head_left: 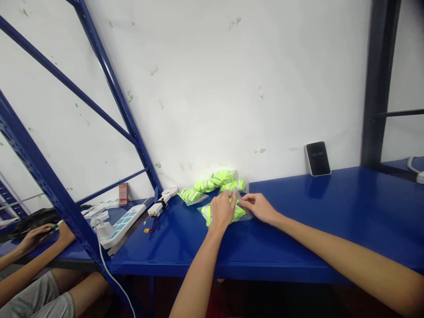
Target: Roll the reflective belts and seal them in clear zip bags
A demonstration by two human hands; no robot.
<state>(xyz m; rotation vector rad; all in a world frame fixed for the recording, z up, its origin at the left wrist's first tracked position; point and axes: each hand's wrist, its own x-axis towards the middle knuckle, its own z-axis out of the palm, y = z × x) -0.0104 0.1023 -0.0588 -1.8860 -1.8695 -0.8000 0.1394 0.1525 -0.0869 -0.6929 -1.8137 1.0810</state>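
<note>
A clear plastic bag [240,214] with folded neon yellow-green fabric and pale reflective bands inside lies on the blue table [291,240]. Over its middle is my left hand [222,208], its fingers closed at the bag's upper edge. My right hand [259,206] pinches the same edge near the right corner, thumb and forefinger together. The left hand covers part of the bag. Just behind, several similar bags of neon fabric [223,177] are piled near the wall, and another bag [192,196] lies at the pile's left.
A black-faced device showing digits [318,159] leans against the wall at right. Left are a small white fan [170,191], a white pack with wires [156,208], a power strip [127,223] and a slanted blue post [62,190]. Beyond it, another person's hands [36,236] work.
</note>
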